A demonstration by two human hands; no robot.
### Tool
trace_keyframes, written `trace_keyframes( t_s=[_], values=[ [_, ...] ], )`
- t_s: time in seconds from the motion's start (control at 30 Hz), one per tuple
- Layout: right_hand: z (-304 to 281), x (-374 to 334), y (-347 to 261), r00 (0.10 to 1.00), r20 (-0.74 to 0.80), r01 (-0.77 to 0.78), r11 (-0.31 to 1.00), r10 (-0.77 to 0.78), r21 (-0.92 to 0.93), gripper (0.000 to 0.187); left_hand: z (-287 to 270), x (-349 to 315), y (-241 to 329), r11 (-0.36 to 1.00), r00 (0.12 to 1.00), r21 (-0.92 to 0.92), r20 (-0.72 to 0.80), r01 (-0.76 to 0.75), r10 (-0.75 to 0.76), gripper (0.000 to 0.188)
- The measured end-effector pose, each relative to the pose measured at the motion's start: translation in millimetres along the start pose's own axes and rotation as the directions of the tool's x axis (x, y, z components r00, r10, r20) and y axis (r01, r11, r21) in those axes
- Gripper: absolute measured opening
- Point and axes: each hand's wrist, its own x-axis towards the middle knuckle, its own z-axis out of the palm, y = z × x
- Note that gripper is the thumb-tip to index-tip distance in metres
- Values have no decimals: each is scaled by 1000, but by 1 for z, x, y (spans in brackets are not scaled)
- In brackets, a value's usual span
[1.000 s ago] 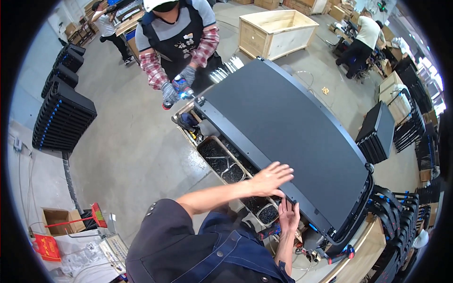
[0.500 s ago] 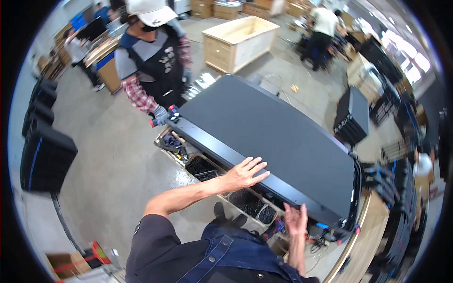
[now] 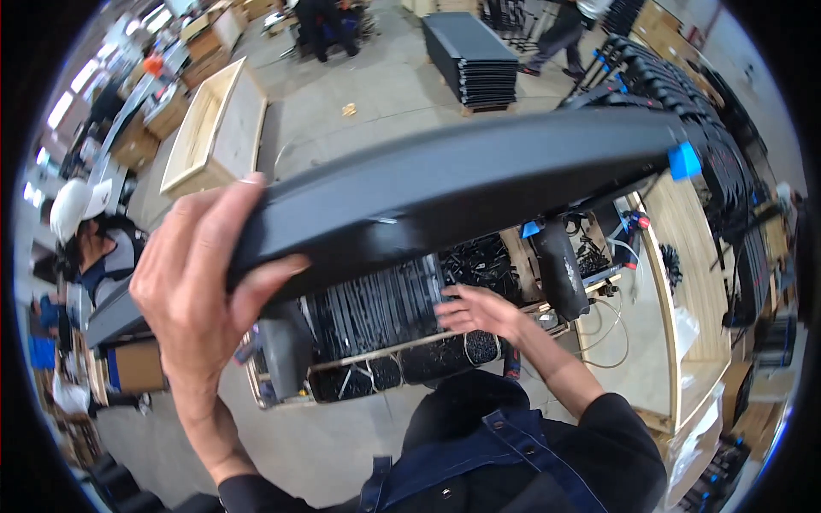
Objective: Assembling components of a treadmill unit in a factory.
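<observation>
A long dark panel with a curved end, looking like a treadmill deck [image 3: 462,167], stands tilted up on edge before me. My left hand [image 3: 192,274] grips its near left edge, thumb below and fingers over the top. Under the panel, my right hand [image 3: 479,309] is held out with fingers apart and nothing in it. Close to that hand are a bin of black strips [image 3: 372,309] and a heap of small black parts [image 3: 479,269]. A dark rounded post [image 3: 560,269] points down at the panel's right, and a blue piece [image 3: 684,161] sits on its far right corner.
A co-worker in a white cap [image 3: 79,209] is at the left. A wooden crate [image 3: 248,128] stands beyond, and a stack of dark panels [image 3: 470,60] at the back. To my right are a long wooden crate [image 3: 705,282], a red-and-black tool [image 3: 634,224] and a looped hose [image 3: 624,342].
The panel has gone from lying flat to tilted up, showing the bins beneath. My left hand has shifted from its surface to gripping its edge. The view has turned right.
</observation>
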Motion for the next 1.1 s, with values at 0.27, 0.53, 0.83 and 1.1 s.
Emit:
trace_keyframes(
  t_s=[0.27,0.53,0.83,1.1],
  values=[
    [-83,217,-35,500,-382,729,616,-777,-298,40,89,73,-106,970,967,219,206,107,-153,65],
    [-96,123,63,791,-274,487,292,-547,823,43,310,134,-167,928,707,-116,683,354,-184,59],
    [-121,54,106,931,-342,355,104,-127,929,40,544,-7,-173,723,621,-328,764,608,-175,72],
    [-174,62,165,883,-443,158,791,154,591,40,538,-17,-139,846,862,-372,473,382,-181,44]
  ],
)
